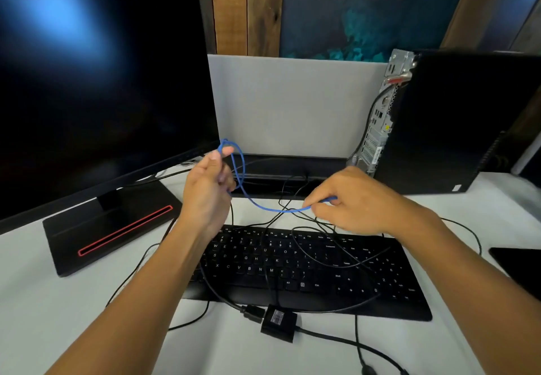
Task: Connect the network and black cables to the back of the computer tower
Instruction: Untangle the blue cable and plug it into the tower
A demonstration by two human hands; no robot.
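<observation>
A: Wood-panelled wall behind, grey divider, white bench (58,301) with a dark monitor (99,82) at ten o'clock and the computer tower (456,123) at two o'clock, its port side turned towards us.

B: Where's the network cable (254,203)?

A: In the air above the keyboard (307,269). The left hand (209,189) pinches a blue loop of it at eleven o'clock; the right hand (355,202) pinches the run nearer one o'clock. The two are well apart, the cable sagging between them.

B: So it's light and limp?

A: I judge so; it droops and coils readily. Better to grip just behind the plug, which I can't pick out here, since the slack gives no push.

B: And the black cables (322,260)?

A: Thin, tangled across the keyboard, one running to a small adapter (278,323) at six o'clock. They'll likely snag on one another.
</observation>
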